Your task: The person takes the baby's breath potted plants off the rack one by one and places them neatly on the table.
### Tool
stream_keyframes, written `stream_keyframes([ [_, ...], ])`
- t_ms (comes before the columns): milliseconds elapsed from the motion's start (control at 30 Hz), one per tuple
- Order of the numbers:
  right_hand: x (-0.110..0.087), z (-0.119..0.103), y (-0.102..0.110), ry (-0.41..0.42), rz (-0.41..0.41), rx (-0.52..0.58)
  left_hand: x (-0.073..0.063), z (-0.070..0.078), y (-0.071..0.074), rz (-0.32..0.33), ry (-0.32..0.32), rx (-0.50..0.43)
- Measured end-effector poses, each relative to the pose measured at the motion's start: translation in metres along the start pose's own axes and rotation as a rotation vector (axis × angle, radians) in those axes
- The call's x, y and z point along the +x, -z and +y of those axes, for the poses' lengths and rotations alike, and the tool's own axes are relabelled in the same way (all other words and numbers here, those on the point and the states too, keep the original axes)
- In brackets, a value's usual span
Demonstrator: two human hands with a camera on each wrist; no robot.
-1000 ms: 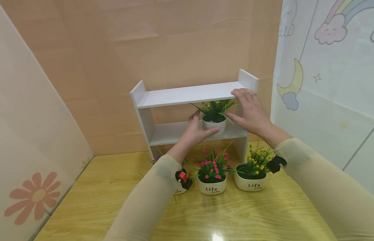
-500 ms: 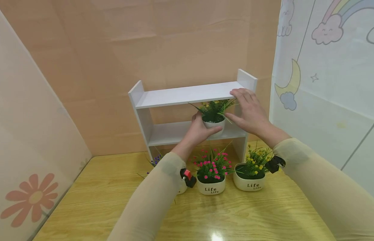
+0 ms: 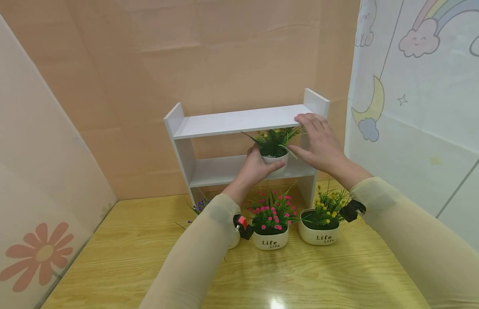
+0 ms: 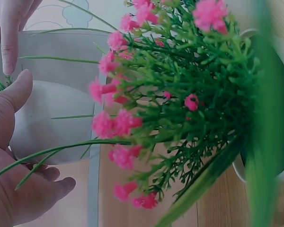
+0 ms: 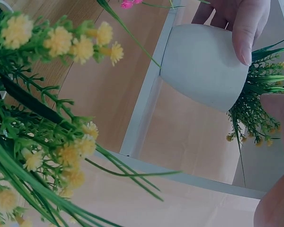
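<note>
In the head view, a white pot (image 3: 277,166) of green leaves and small yellow flowers sits on the middle board of a white shelf (image 3: 239,120), toward its right side. My left hand (image 3: 256,166) grips it from the left, thumb across the front near the rim and fingers round the far side. The right wrist view shows this thumb over the plain white pot (image 5: 203,66). My right hand (image 3: 320,143) is on the right, fingertips at the front edge of the top board. Its thumb points toward the leaves beside the pot's rim.
On the wooden table (image 3: 119,257), in front of the shelf, stand a pink-flowered pot (image 3: 270,241), a yellow-flowered pot (image 3: 319,237) and a purple-flowered plant (image 3: 201,205) partly hidden by my left sleeve. A patterned wall panel (image 3: 417,120) rises on the right.
My left hand has moved slightly right and come closer round the pot, its thumb further across the front. The right hand and the pot have stayed nearly still.
</note>
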State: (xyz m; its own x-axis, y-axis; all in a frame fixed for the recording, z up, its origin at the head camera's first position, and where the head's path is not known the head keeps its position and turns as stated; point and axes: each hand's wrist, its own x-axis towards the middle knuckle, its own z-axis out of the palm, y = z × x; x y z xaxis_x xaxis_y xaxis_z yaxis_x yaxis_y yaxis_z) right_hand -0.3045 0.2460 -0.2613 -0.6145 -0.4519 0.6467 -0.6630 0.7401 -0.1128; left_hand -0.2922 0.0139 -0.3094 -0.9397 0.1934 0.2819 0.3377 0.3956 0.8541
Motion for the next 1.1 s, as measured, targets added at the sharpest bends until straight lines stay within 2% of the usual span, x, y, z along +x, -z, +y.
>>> stream_keyframes([
  [167, 0.000, 0.001, 0.000, 0.004, 0.002, -0.005, 0.000, 0.000, -0.001, 0.001, 0.031, 0.000],
  [367, -0.001, 0.001, 0.001, -0.006, -0.003, 0.000, 0.002, -0.001, -0.003, 0.015, 0.010, 0.016],
  [500, -0.001, 0.001, 0.001, -0.002, -0.003, 0.001, 0.002, -0.001, -0.004, 0.020, 0.017, 0.028],
  [900, 0.000, 0.001, 0.000, -0.006, -0.007, -0.003, -0.003, 0.000, -0.002, 0.041, -0.013, 0.001],
  [1100, 0.001, 0.002, 0.000, -0.015, -0.022, -0.021, -0.008, 0.001, 0.000, 0.033, 0.029, 0.021],
])
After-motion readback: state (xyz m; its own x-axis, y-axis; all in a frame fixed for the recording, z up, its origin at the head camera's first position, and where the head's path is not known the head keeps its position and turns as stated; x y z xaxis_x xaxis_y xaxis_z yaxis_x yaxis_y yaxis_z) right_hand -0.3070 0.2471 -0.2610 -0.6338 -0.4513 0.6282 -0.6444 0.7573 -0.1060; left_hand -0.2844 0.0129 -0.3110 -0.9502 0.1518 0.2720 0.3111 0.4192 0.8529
